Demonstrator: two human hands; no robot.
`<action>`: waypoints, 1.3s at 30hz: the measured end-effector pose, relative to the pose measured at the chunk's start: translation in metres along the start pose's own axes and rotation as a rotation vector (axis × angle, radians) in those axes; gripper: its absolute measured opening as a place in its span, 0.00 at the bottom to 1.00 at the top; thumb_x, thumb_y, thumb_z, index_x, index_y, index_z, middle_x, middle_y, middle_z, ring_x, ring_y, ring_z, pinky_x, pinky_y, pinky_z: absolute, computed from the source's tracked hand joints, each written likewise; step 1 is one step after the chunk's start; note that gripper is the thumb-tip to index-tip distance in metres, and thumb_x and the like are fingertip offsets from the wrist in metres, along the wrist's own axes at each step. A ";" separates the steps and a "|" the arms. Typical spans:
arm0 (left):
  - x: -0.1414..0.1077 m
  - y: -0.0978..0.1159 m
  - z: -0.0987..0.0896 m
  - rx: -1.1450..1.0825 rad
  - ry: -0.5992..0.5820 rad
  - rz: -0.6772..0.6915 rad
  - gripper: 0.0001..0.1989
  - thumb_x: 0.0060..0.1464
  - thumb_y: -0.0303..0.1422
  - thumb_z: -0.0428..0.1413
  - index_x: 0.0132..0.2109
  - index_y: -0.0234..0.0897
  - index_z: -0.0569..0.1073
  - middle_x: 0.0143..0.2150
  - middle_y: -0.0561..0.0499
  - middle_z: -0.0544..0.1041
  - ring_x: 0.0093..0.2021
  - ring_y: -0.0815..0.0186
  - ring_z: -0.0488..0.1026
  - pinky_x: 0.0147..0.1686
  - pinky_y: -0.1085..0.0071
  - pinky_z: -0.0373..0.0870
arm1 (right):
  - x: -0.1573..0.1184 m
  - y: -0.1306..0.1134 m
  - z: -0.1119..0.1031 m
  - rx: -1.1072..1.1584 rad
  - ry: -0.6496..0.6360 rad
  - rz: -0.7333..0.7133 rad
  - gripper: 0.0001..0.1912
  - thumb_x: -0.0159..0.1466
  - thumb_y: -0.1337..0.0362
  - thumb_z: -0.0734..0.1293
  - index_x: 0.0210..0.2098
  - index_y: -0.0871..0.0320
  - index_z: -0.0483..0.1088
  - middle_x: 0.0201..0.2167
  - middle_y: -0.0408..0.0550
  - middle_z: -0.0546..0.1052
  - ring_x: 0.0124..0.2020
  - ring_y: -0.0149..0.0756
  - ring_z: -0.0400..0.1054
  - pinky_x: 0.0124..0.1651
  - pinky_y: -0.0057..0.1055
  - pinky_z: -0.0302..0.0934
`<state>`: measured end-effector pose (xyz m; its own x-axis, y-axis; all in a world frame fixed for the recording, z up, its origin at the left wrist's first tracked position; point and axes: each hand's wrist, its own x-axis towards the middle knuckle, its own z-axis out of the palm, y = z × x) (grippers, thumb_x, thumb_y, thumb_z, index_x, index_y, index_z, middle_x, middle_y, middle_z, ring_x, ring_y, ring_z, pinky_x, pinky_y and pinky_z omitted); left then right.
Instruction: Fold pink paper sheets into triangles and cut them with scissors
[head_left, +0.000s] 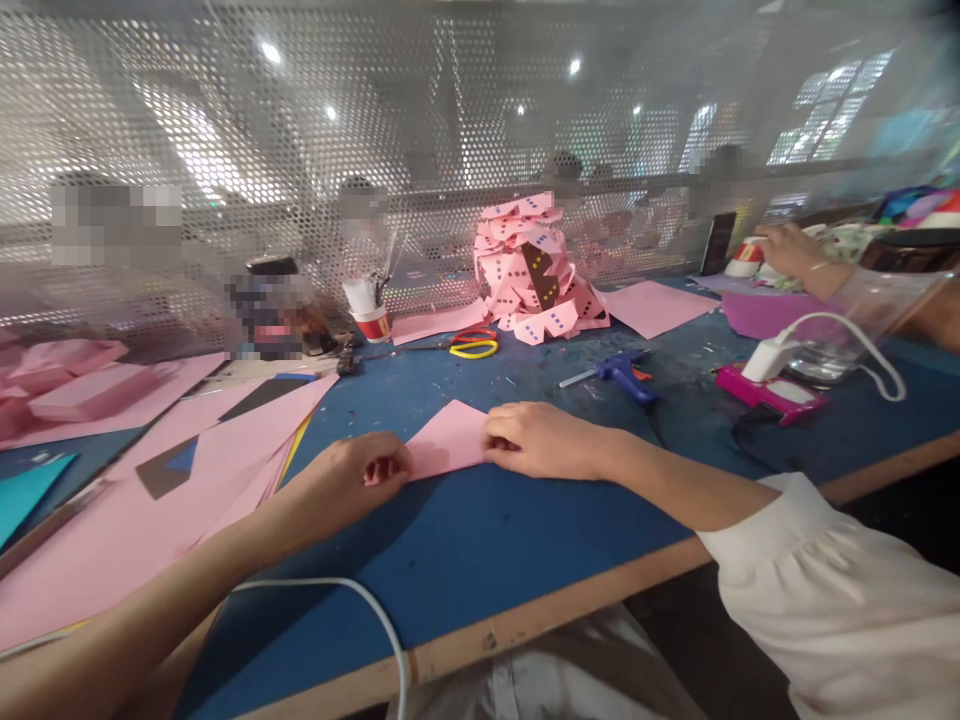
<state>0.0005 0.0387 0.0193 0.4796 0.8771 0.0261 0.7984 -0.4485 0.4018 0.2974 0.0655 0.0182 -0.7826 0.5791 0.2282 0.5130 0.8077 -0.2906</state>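
Note:
A pink piece of paper, triangular in outline with its tip pointing away from me, lies on the blue table. My left hand pinches its left corner, fingers curled. At the right corner, my right hand has its fingers closed on the paper too. Beyond it rests a blue hot glue gun, and further back a pair of scissors with red and yellow handles. A tall pile of folded pink paper pieces with dots stands behind these.
Large pink sheets cover the left side. A pink power strip with a white plug and a clear jug sit at right. Another person's hand is at far right. A white cable crosses the front edge.

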 end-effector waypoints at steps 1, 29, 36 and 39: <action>0.001 -0.002 -0.001 -0.010 -0.014 -0.022 0.10 0.59 0.38 0.53 0.39 0.41 0.77 0.33 0.53 0.77 0.33 0.64 0.73 0.36 0.69 0.67 | 0.001 0.000 -0.001 0.012 -0.008 0.021 0.05 0.68 0.67 0.65 0.36 0.58 0.73 0.39 0.48 0.78 0.40 0.37 0.71 0.43 0.31 0.59; 0.008 -0.017 -0.009 -0.138 -0.117 -0.161 0.15 0.55 0.48 0.60 0.37 0.40 0.78 0.29 0.55 0.77 0.33 0.64 0.72 0.33 0.72 0.64 | 0.002 0.008 -0.014 0.215 -0.103 0.230 0.04 0.65 0.63 0.71 0.37 0.57 0.76 0.37 0.45 0.80 0.35 0.33 0.70 0.36 0.27 0.54; 0.008 -0.016 -0.012 -0.138 -0.132 -0.179 0.17 0.54 0.49 0.59 0.35 0.40 0.78 0.28 0.55 0.75 0.31 0.65 0.71 0.31 0.73 0.63 | 0.002 0.009 -0.016 0.205 -0.117 0.259 0.05 0.65 0.62 0.71 0.37 0.57 0.76 0.35 0.45 0.80 0.35 0.33 0.70 0.35 0.27 0.53; 0.009 -0.015 -0.015 -0.117 -0.136 -0.179 0.17 0.53 0.49 0.59 0.35 0.40 0.78 0.28 0.55 0.75 0.31 0.65 0.71 0.31 0.73 0.63 | 0.002 0.008 -0.017 0.205 -0.128 0.266 0.05 0.65 0.62 0.71 0.37 0.57 0.76 0.36 0.45 0.80 0.35 0.33 0.70 0.35 0.27 0.53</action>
<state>-0.0123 0.0553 0.0270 0.3857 0.9058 -0.1754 0.8311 -0.2586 0.4923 0.3056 0.0751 0.0325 -0.6755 0.7373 0.0054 0.6335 0.5840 -0.5076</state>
